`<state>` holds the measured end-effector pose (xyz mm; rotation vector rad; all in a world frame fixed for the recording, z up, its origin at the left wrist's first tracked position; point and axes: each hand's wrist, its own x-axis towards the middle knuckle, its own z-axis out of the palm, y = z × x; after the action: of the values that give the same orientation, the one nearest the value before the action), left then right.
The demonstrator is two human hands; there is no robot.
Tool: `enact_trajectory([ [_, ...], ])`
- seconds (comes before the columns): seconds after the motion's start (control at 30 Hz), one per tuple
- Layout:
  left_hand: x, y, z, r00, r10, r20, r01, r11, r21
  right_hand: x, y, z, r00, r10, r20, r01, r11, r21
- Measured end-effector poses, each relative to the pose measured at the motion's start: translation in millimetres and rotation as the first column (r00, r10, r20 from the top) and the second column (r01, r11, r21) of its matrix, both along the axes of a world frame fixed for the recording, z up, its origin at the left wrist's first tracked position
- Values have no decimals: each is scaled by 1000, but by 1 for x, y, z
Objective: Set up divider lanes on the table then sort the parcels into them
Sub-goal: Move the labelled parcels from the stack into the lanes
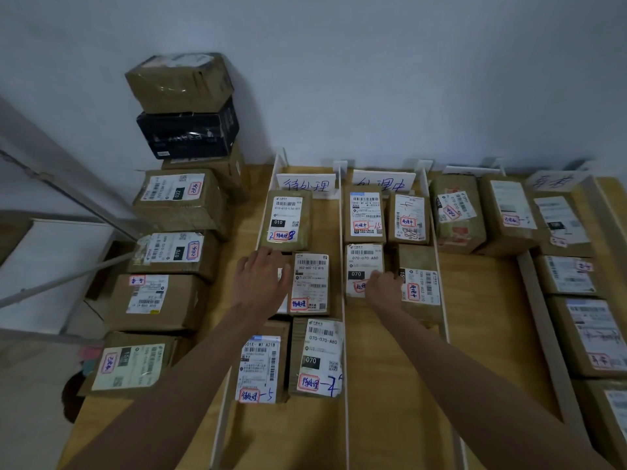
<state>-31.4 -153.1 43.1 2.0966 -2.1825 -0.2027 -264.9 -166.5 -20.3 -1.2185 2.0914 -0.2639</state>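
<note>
Resting on a mostly hidden parcel (281,286) in the left lane, the left hand (261,279) lies flat, fingers straight. The right hand (381,290) grips the 070 box (363,266) in the middle lane, fingers curled over its near edge. White dividers (343,300) bound both lanes; bare wooden table (390,385) lies nearer. Five cardboard boxes occupy the left lane, four the middle.

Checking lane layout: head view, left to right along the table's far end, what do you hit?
Stack of boxes with a black box → white divider → first sign card → second divider → second sign card → third divider → two unlabelled-lane parcels → third sign card.
</note>
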Motion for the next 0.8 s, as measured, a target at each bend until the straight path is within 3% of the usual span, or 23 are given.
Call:
enact_trajectory([
  [0.2, 8, 2, -11, 1000, 22, -5, -22, 1000, 14, -1, -1, -5, 998, 0, 64, -1, 1000, 15],
  [0.5, 14, 15, -14, 998, 28, 53, -31, 998, 62, -1, -3, -14, 977, -123, 177, 125, 992, -2],
  [0.67, 13, 25, -2, 998, 13, 54, -15, 999, 41, 0, 9, 18, 994, -51, 99, 50, 999, 12],
  [0.8, 11, 34, 17, 998, 6, 62, -7, 1000, 18, 5, 25, 45, 1000, 13, -8, -14, 982, -186],
])
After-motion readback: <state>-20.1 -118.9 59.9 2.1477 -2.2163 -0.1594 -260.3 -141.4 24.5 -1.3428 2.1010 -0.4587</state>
